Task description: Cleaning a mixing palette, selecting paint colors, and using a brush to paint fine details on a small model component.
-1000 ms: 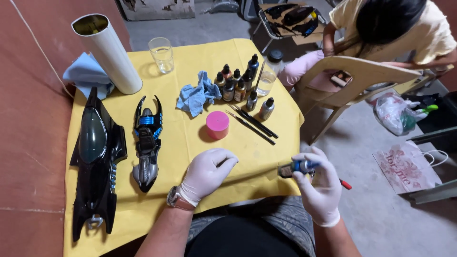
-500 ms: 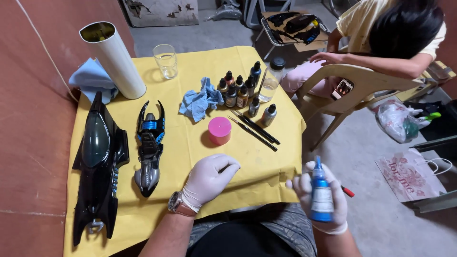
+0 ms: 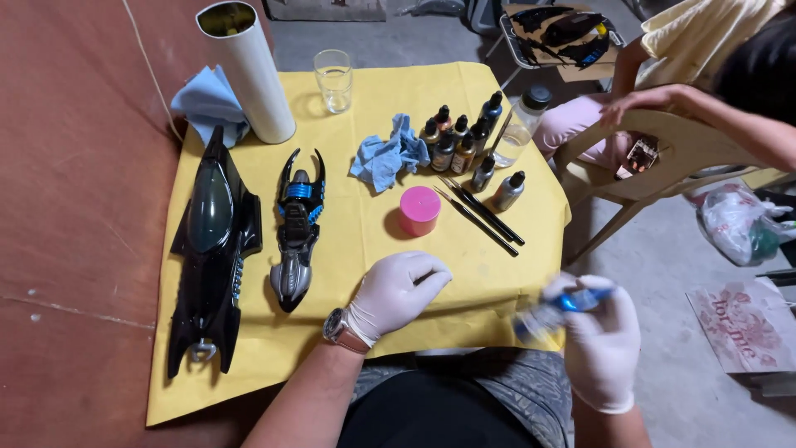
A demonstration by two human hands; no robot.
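Observation:
My right hand, in a white glove, grips a small blue-capped paint bottle off the table's right edge; the bottle is blurred and lies tilted to the left. My left hand, also gloved, rests on the yellow cloth with a thin dark brush handle showing between its fingers. A black model vehicle body and a smaller silver-and-blue model part lie to the left of that hand.
A pink cap, two brushes, several small paint bottles, a blue rag, a glass and a white tube stand on the cloth. Another person sits on a chair at the right.
My right hand has swung the paint bottle from lying flat to upright and back to tilted left, blurred with motion. My left hand has stayed on the cloth.

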